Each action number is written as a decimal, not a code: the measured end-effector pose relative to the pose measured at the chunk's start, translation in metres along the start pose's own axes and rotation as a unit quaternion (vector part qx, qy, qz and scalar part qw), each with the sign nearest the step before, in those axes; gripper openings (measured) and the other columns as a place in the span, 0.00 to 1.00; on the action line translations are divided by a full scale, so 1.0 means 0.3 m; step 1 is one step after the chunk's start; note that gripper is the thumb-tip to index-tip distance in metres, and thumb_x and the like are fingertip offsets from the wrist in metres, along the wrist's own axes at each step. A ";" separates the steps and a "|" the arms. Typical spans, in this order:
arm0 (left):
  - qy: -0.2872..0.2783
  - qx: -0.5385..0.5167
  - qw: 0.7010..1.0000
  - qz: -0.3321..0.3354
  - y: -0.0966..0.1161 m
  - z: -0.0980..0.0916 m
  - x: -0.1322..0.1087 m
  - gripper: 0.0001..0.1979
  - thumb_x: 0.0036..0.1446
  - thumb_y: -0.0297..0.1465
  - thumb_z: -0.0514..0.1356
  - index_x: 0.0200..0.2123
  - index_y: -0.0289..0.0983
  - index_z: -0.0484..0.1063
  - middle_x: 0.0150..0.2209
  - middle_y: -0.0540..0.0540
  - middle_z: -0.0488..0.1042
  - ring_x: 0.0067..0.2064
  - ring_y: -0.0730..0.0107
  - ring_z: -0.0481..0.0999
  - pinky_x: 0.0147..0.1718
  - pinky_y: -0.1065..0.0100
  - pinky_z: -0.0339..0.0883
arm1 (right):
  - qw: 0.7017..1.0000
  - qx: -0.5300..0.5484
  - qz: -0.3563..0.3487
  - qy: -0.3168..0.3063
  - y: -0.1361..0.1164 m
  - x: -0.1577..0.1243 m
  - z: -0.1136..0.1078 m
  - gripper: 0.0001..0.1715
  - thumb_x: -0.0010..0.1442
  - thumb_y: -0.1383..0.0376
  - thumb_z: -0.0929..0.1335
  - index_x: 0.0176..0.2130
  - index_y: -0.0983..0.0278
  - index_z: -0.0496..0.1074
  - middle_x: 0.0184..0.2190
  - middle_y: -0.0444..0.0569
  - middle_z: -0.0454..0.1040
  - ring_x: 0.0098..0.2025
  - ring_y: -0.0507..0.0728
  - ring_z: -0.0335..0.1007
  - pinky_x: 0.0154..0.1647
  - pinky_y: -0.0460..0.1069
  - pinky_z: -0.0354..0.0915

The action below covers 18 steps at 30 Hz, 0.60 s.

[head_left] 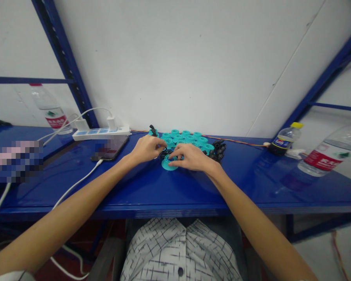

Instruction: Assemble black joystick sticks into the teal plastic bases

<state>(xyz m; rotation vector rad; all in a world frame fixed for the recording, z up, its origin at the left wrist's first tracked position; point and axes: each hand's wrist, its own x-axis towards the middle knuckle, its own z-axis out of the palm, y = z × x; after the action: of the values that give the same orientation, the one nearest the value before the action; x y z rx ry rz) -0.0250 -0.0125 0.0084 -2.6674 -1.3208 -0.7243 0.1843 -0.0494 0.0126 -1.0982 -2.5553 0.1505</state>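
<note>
A teal flanged spool [169, 165] rests on the blue table in front of me. My right hand [191, 157] reaches over it from the right, with curled fingers gripping its upper part. Just behind the spool, a black cord-like piece [163, 154] is pinched in the fingertips of my left hand [148, 149]; its exact kind is too small to tell. Behind both hands stands a cluster of several teal spools [186, 136], partly hidden by my fingers. Several black coiled pieces [218, 150] are piled right of my right hand. Another black piece [153, 130] sticks up behind my left hand.
A phone [117, 148] on a white cable and a white power strip [101, 133] lie to the left, near a water bottle [54, 113]. A cola bottle [285, 139] and a large water bottle [329, 154] stand right. Thin coloured wires [236, 142] run along the wall.
</note>
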 end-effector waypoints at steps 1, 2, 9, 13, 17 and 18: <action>-0.001 0.000 1.000 0.002 -0.001 0.000 0.000 0.15 0.54 0.29 0.55 0.39 0.39 0.82 0.35 0.46 0.83 0.37 0.64 0.80 0.33 0.70 0.67 | 1.000 -0.006 0.001 -0.003 -0.001 -0.001 -0.001 0.13 0.58 0.57 0.72 0.40 0.60 0.82 0.36 0.49 0.77 0.31 0.52 0.67 0.32 0.47 0.57; -0.001 -0.001 1.000 0.003 -0.002 0.000 0.001 0.15 0.54 0.29 0.55 0.39 0.39 0.82 0.35 0.46 0.83 0.37 0.64 0.80 0.33 0.70 0.67 | 1.000 -0.014 0.001 -0.006 -0.003 -0.001 -0.002 0.13 0.58 0.57 0.72 0.40 0.60 0.82 0.36 0.49 0.77 0.31 0.52 0.68 0.32 0.47 0.56; -0.004 -0.008 1.000 -0.004 -0.012 0.007 0.004 0.15 0.54 0.30 0.55 0.39 0.39 0.82 0.34 0.46 0.83 0.35 0.65 0.80 0.32 0.71 0.67 | 0.998 -0.051 0.021 -0.016 -0.015 -0.001 -0.005 0.14 0.59 0.56 0.71 0.43 0.57 0.82 0.38 0.50 0.78 0.38 0.56 0.70 0.34 0.47 0.55; 0.001 -0.014 1.000 0.002 -0.019 0.013 0.005 0.15 0.53 0.31 0.55 0.38 0.39 0.82 0.33 0.46 0.83 0.34 0.65 0.80 0.31 0.71 0.67 | 0.998 -0.055 0.024 -0.018 -0.018 0.000 -0.006 0.14 0.59 0.56 0.70 0.43 0.57 0.82 0.39 0.49 0.79 0.39 0.56 0.70 0.34 0.47 0.55; 0.009 -0.015 1.000 0.000 -0.023 0.013 0.005 0.15 0.53 0.31 0.56 0.38 0.39 0.82 0.32 0.47 0.82 0.33 0.66 0.79 0.30 0.72 0.66 | 0.998 -0.053 0.023 -0.022 -0.016 0.003 -0.001 0.14 0.59 0.56 0.70 0.44 0.56 0.81 0.38 0.49 0.78 0.40 0.56 0.70 0.34 0.47 0.54; 0.008 -0.015 1.000 0.001 -0.022 0.012 0.005 0.15 0.53 0.31 0.56 0.38 0.39 0.82 0.32 0.47 0.82 0.33 0.66 0.79 0.30 0.72 0.66 | 0.998 -0.052 0.019 -0.022 -0.015 0.003 0.001 0.15 0.60 0.56 0.70 0.44 0.56 0.81 0.37 0.49 0.78 0.40 0.56 0.70 0.34 0.47 0.54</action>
<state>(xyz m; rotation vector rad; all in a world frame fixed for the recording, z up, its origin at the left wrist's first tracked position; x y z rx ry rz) -0.0280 -0.0062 0.0049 -2.6797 -1.3132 -0.7713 0.1806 -0.0518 0.0136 -1.1947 -2.6085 0.0535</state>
